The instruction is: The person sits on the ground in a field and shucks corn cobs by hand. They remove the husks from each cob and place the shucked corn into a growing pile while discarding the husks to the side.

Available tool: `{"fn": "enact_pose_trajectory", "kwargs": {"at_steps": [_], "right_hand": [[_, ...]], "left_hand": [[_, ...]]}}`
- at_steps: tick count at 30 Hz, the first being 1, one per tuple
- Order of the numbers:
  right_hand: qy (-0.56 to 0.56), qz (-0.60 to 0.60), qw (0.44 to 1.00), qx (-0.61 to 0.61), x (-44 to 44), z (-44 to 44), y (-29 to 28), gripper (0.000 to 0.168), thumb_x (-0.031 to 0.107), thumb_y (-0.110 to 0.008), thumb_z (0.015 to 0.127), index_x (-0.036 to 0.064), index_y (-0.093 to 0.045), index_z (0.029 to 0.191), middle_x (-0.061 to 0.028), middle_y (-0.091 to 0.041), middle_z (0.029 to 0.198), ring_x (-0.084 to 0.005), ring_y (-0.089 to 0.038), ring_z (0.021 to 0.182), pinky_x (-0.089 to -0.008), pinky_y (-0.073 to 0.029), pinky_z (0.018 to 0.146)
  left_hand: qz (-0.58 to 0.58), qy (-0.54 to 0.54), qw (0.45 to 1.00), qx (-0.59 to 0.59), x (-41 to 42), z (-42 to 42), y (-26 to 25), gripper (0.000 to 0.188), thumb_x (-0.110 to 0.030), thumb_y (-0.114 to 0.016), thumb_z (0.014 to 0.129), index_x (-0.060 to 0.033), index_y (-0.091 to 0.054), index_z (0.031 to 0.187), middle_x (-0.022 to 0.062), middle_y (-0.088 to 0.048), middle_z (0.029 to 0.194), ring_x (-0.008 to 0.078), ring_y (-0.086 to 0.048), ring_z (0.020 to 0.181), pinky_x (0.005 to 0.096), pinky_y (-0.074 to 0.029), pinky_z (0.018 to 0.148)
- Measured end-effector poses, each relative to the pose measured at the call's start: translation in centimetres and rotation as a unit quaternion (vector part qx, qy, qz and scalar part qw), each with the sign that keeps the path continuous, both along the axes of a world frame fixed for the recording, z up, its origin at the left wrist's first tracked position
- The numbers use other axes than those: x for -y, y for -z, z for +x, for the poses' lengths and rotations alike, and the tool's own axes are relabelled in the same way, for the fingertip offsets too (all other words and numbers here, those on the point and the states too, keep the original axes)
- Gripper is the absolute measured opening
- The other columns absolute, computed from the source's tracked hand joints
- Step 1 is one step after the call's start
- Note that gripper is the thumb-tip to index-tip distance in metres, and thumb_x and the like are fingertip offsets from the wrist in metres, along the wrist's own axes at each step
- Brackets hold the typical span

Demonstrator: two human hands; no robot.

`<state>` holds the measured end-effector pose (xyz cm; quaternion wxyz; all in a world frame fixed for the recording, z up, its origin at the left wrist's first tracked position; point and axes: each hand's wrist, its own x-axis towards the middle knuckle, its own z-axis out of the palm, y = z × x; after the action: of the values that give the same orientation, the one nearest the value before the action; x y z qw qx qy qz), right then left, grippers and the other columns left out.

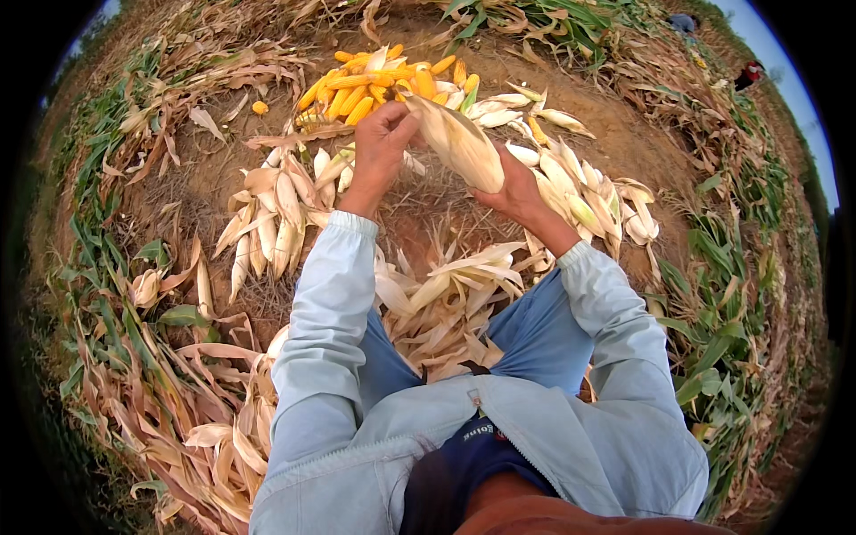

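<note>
An ear of corn in its dry, pale husk (460, 146) is held slantwise in front of me. My right hand (516, 182) grips its thick lower end. At the upper tip, my left hand (382, 146) pinches the husk between thumb and fingers. The husk is still wrapped around the ear, so its kernels are hidden. Just beyond my hands lies a heap of bare yellow corn cobs (351, 87). Unhusked ears (277, 207) lie piled to the left, and another pile of unhusked ears (585, 190) lies at the right, close to my right wrist.
Stripped husks (455, 294) are heaped between my knees. Dry stalks and leaves (194, 401) cover the ground at lower left, and green leaves (715, 334) line the right. One bare cob (260, 107) lies apart on the soil. Two people (749, 73) appear far off at upper right.
</note>
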<state>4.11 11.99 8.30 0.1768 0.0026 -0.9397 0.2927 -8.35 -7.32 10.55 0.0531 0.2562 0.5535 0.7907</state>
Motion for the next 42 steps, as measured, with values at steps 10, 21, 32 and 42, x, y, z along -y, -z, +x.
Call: {"fn": "enact_pose_trajectory", "kwargs": {"at_steps": [10,21,32,42], "right_hand": [[-0.030,-0.056,0.997,-0.041,-0.5,-1.1,1.9,0.078,0.024,-0.077,0.066,0.004,-0.040,0.131,-0.0167,-0.060,0.113,-0.0276,-0.060,0.103,-0.0345,-0.046,0.089],[-0.005,-0.042,0.999,0.019,-1.2,0.5,1.6,0.073,0.024,-0.076,0.067,0.003,-0.041,0.128,-0.0179,-0.059,0.112,-0.0310,-0.060,0.101,-0.0352,-0.046,0.087],[-0.022,-0.009,0.995,-0.099,-0.9,-1.2,2.4,0.078,0.034,-0.077,0.072,0.006,-0.038,0.134,-0.0185,-0.056,0.114,-0.0286,-0.057,0.106,-0.0374,-0.044,0.092],[0.130,-0.074,0.962,-0.230,0.6,-2.7,0.4,0.030,0.019,-0.061,0.088,-0.002,-0.053,0.068,-0.0078,-0.042,0.051,-0.0106,-0.034,0.049,-0.0289,-0.034,0.046]], "left_hand": [[0.080,0.025,0.996,0.043,-1.9,-1.0,0.9,0.025,-0.018,-0.060,0.090,0.0032,-0.061,0.103,0.0031,-0.062,0.088,0.0086,-0.056,0.067,0.0226,-0.048,0.054],[0.013,-0.008,1.000,-0.014,-2.9,-0.6,1.2,0.012,-0.008,-0.058,0.085,0.0032,-0.063,0.087,0.0023,-0.060,0.068,0.0069,-0.055,0.054,0.0209,-0.046,0.044],[0.151,-0.013,0.968,0.202,-4.7,-0.5,3.4,0.012,-0.012,-0.061,0.087,0.0002,-0.062,0.088,0.0008,-0.060,0.070,0.0067,-0.050,0.049,0.0183,-0.037,0.041],[-0.014,-0.031,0.997,0.067,-7.2,4.4,3.9,0.013,-0.005,-0.059,0.087,0.0044,-0.063,0.094,0.0058,-0.060,0.073,0.0100,-0.057,0.050,0.0215,-0.047,0.045]]}}
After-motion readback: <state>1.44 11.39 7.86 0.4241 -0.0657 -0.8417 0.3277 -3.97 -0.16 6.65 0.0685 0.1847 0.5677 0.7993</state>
